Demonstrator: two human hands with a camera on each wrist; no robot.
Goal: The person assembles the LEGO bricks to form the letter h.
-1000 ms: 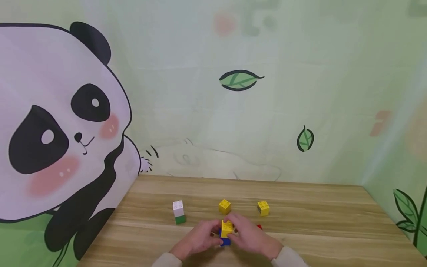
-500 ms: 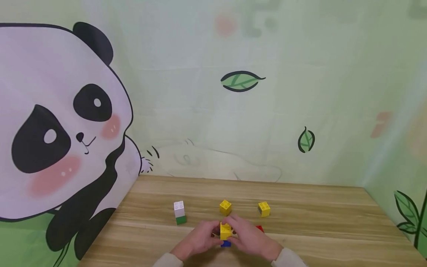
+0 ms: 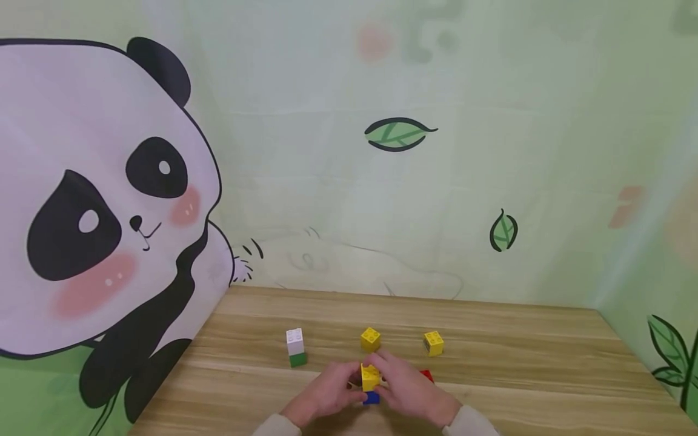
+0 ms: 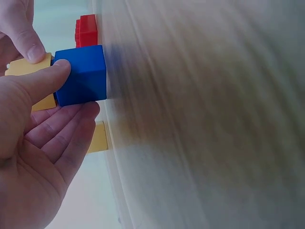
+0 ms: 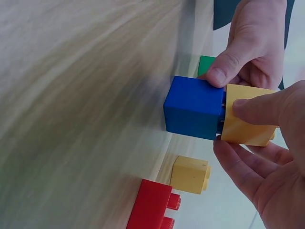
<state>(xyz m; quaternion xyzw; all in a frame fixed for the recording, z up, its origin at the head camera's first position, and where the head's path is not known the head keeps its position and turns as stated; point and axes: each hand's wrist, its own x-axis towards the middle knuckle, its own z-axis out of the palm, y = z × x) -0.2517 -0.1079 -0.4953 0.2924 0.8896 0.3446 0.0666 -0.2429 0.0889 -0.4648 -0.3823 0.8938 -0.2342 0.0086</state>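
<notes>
In front of me, my left hand [image 3: 329,390] grips a blue toy building brick [image 5: 193,107] between thumb and fingers. My right hand [image 3: 414,387] pinches a yellow brick [image 3: 370,380], which sits over the blue one's studded top. From the right wrist view, a narrow gap with some of the blue studs shows between the two bricks. Both hands are close together, fingertips near the seam. The blue brick's smooth underside [image 4: 97,78] is close over the wooden table.
A white brick [image 3: 295,342] stands on a green brick [image 3: 298,360] at the left. Beyond the hands are a yellow brick [image 3: 371,339] and, further right, another yellow brick [image 3: 434,343]. A red brick [image 3: 427,376] lies behind the right hand. A panda-printed backdrop [image 3: 327,181] borders the wooden table [image 3: 518,363].
The yellow brick in my right hand has straightened over the blue one, covering the blue part that showed at its left. Both hands stay nearly in place; the head view shifts slightly.
</notes>
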